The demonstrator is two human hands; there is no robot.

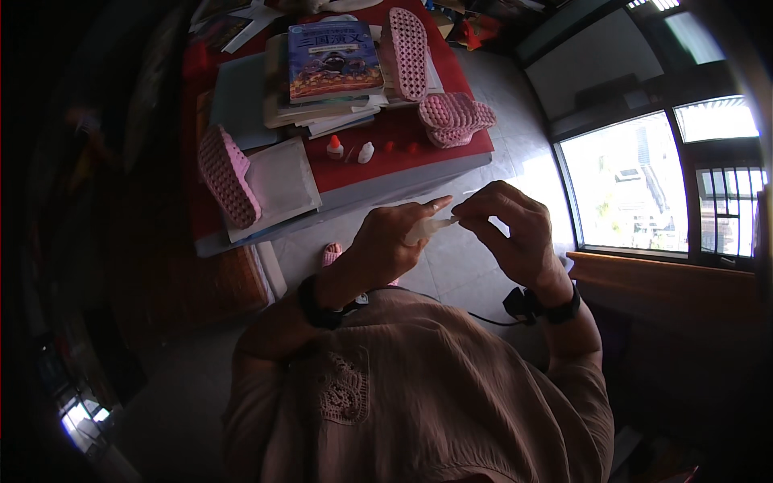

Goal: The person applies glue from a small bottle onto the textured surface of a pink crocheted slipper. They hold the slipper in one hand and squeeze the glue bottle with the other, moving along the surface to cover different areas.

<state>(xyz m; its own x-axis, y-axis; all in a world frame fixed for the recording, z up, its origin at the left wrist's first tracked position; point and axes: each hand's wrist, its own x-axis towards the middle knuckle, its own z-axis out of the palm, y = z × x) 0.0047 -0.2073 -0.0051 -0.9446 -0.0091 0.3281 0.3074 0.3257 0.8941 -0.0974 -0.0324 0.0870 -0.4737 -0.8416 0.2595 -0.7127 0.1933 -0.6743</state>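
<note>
My left hand (392,238) holds a small translucent squeeze bottle (421,230), its narrow nozzle pointing right. At the nozzle's tip, the thumb and fingers of my right hand (510,226) are pinched together; whether they hold something small there I cannot tell. On the red-topped table (356,164) beyond my hands stand a small bottle with an orange-red cap (334,147) and a white small bottle (365,153). Pink woven slippers lie about them: one at the left (228,175), one sole-out at the back (408,54), and more pink woven footwear (453,118) at the right corner.
A stack of books (335,60) with papers under it fills the table's middle. A pale flat folder or sheet (284,181) lies at the near left. Below is a wooden piece of furniture (211,290). A window (628,181) is at the right. A black cable (492,322) runs near my right wrist.
</note>
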